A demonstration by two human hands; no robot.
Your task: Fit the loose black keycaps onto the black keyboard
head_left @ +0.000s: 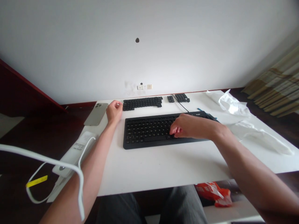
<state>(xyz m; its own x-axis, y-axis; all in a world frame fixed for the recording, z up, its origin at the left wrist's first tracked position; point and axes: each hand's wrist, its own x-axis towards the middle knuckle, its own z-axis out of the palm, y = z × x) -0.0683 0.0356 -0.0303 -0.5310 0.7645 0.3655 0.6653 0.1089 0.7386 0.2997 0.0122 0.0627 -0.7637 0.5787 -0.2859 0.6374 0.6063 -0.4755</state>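
A black keyboard (pixel 149 130) lies in the middle of the white table (pixel 163 165). My right hand (pixel 189 127) rests on its right half, fingers curled down onto the keys. Behind it lies a row of loose black keycaps (pixel 142 103), laid out in keyboard order. My left hand (pixel 114 111) is loosely closed at the left end of that row, fingertips close to the keycaps; whether it pinches one I cannot tell. Two smaller groups of keycaps (pixel 178 98) lie further right at the back.
A phone (pixel 96 114) lies face down at the table's left back corner. A white power strip (pixel 74 153) with its cable sits at the left edge. Crumpled white plastic bags (pixel 235 109) lie on the right. An orange packet (pixel 213 193) lies below the table.
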